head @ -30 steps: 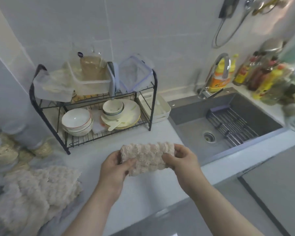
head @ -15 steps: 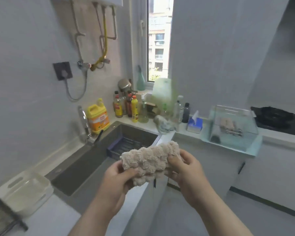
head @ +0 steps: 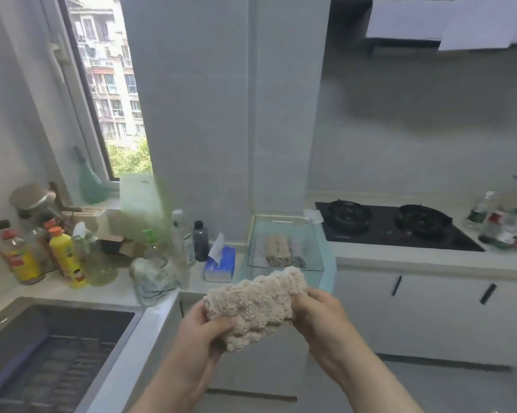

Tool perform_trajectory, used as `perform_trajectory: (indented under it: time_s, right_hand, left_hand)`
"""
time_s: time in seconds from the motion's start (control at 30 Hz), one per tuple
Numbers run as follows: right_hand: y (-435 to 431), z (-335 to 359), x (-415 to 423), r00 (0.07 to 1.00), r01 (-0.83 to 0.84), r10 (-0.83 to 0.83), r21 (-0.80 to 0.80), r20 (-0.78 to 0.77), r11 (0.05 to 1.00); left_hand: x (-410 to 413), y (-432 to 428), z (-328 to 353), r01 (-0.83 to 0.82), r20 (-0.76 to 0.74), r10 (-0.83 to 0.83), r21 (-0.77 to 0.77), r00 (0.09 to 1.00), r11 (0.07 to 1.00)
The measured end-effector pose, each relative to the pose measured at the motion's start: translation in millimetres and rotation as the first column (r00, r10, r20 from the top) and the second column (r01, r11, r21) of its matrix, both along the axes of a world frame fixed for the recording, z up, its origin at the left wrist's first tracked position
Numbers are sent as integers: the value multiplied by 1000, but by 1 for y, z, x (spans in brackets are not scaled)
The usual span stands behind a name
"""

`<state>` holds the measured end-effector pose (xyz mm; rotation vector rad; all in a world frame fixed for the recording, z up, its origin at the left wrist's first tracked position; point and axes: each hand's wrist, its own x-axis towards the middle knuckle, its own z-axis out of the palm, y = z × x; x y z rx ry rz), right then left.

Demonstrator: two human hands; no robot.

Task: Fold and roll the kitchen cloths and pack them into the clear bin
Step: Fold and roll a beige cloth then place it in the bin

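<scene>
The clear bin (head: pixel 316 259) has been brought nearer, its contents blurred; the folded cloth (head: pixel 255 308) is gripped endwise by the left hand (head: pixel 203 332) and right hand (head: pixel 319 311).

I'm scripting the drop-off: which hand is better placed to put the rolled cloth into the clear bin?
Probably the right hand: it grips the cloth at the end directly before the clear bin, while the left hand holds the end nearer the sink.

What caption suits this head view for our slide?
Left hand and right hand grip a beige cloth in front of the clear bin.
</scene>
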<state>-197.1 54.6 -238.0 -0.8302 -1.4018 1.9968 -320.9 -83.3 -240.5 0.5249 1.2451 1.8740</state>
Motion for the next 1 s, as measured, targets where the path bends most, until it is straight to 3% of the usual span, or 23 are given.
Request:
perform_trajectory:
  time_s: [0.2, 0.33, 0.47, 0.53, 0.63, 0.8, 0.87, 1.0]
  right_hand:
    - [93, -5, -37, 990, 126, -130, -72, -62, 989]
    - [167, -9, -83, 987, 161, -162, -41, -16, 986]
    - [233, -13, -133, 981, 185, -184, -14, 53, 983]
    - [261, -19, -152, 977, 187, -186, -6, 105, 982]
    - [298, -29, -172, 968, 143, -140, -2, 209, 990]
    - [345, -66, -197, 907, 196, -147, -86, 394, 977]
    - [355, -91, -209, 872, 232, -156, -111, 463, 966]
    - [371, -150, -223, 814, 380, -135, -342, 565, 859]
  left_hand:
    - [-43, 107, -20, 121, -86, -123, -19, 989, 992]
    - [-103, 182, -39, 106, -189, -123, -98, 974, 989]
    - [-162, 248, -50, 95, -194, -124, -155, 973, 983]
    - [-183, 275, -51, 149, -223, -197, -213, 955, 966]
    - [-204, 318, -55, 213, -377, -349, -357, 858, 909]
    - [-213, 381, -88, 158, -521, -498, -564, 693, 810]
    - [-208, 395, -105, 151, -522, -576, -645, 629, 749]
    - [-201, 409, -129, 112, -417, -686, -803, 596, 586]
